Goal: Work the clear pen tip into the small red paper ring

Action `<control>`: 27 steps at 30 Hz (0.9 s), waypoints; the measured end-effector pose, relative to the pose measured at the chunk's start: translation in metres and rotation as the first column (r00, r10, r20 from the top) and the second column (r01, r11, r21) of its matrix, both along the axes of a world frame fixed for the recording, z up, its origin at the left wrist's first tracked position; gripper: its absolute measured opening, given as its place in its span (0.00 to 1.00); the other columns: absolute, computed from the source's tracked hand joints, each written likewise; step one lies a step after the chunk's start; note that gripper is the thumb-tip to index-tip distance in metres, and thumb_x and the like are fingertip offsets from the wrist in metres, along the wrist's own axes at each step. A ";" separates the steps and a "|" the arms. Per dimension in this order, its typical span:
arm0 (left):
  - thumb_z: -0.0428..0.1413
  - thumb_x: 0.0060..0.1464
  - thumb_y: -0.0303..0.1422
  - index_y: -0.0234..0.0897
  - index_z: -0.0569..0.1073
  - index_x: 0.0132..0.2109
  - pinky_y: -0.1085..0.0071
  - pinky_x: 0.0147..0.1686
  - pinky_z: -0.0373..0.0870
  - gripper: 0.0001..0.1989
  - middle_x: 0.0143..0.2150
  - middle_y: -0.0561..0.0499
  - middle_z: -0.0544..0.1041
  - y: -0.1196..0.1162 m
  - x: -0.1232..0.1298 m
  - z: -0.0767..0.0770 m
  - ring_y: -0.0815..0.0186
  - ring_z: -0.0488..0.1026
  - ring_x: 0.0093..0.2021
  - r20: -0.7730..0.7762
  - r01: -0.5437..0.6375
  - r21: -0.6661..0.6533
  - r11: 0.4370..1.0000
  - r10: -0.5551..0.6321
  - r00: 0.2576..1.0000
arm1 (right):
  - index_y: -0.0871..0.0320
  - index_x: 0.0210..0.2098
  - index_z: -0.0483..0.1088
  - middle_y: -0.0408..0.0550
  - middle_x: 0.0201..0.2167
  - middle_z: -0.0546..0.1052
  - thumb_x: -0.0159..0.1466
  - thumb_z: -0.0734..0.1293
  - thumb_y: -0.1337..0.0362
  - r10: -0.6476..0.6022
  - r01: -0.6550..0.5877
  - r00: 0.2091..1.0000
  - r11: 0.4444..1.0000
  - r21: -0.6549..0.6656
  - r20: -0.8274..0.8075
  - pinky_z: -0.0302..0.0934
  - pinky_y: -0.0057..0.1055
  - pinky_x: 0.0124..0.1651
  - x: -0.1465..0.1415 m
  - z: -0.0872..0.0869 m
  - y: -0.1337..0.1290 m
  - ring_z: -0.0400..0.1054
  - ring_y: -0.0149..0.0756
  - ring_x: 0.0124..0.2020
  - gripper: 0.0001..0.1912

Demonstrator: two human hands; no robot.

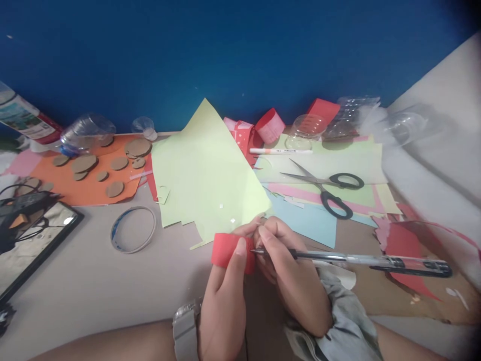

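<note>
My left hand (pixel 227 296) is closed on a small red paper strip (pixel 224 249), its thumb lying flat across the front. My right hand (pixel 291 273) grips a clear-barrelled pen (pixel 361 258) with a black cap end pointing right. The pen's tip meets the strip's right edge, close beside my left thumb. Fingers of both hands come together behind the strip, so its back is hidden. A large pale green paper sheet (pixel 210 170) lies just beyond my hands.
Open black-handled scissors (pixel 321 183) rest on coloured papers at right, near a white marker (pixel 281 151). A tape roll (pixel 133 229) lies left, below cardboard discs on orange paper (pixel 90 188). Plastic bottles (pixel 88 131) and red paper rings (pixel 269 125) line the blue wall.
</note>
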State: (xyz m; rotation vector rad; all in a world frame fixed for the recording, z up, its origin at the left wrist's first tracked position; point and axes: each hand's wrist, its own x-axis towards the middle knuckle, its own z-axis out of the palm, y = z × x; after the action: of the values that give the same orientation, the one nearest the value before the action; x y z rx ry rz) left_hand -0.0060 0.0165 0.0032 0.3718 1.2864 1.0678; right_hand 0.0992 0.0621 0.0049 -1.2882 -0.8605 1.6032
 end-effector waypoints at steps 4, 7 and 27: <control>0.60 0.71 0.55 0.49 0.85 0.62 0.37 0.83 0.52 0.24 0.72 0.45 0.82 -0.001 0.000 0.001 0.38 0.66 0.80 0.005 0.007 -0.016 1.000 -0.007 1.000 | 0.51 0.22 0.63 0.33 0.16 0.59 0.64 0.76 0.51 0.009 -0.010 0.999 1.000 -0.022 -0.030 0.42 0.27 0.20 0.000 0.000 0.001 0.47 0.27 0.18 0.23; 0.60 0.71 0.55 0.50 0.86 0.61 0.40 0.83 0.54 0.23 0.71 0.47 0.82 -0.001 0.000 0.002 0.40 0.67 0.79 0.014 -0.001 0.008 1.000 0.001 1.000 | 0.51 0.22 0.63 0.32 0.16 0.58 0.65 0.76 0.51 0.006 -0.007 0.999 1.000 -0.022 -0.040 0.42 0.28 0.20 -0.001 0.000 0.001 0.47 0.27 0.18 0.23; 0.60 0.73 0.43 0.48 0.89 0.53 0.44 0.78 0.64 0.14 0.70 0.49 0.84 0.002 0.006 0.011 0.43 0.69 0.79 0.118 -0.103 0.076 0.992 0.093 0.989 | 0.52 0.23 0.62 0.37 0.20 0.63 0.66 0.76 0.51 0.021 -0.021 1.000 1.000 0.006 0.014 0.47 0.30 0.24 0.002 0.001 -0.001 0.52 0.31 0.22 0.25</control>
State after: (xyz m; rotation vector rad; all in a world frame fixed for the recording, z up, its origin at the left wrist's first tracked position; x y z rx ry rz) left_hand -0.0001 0.0184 0.0137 0.3069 1.1710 1.2109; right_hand 0.1011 0.0614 0.0058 -1.2916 -0.8899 1.6081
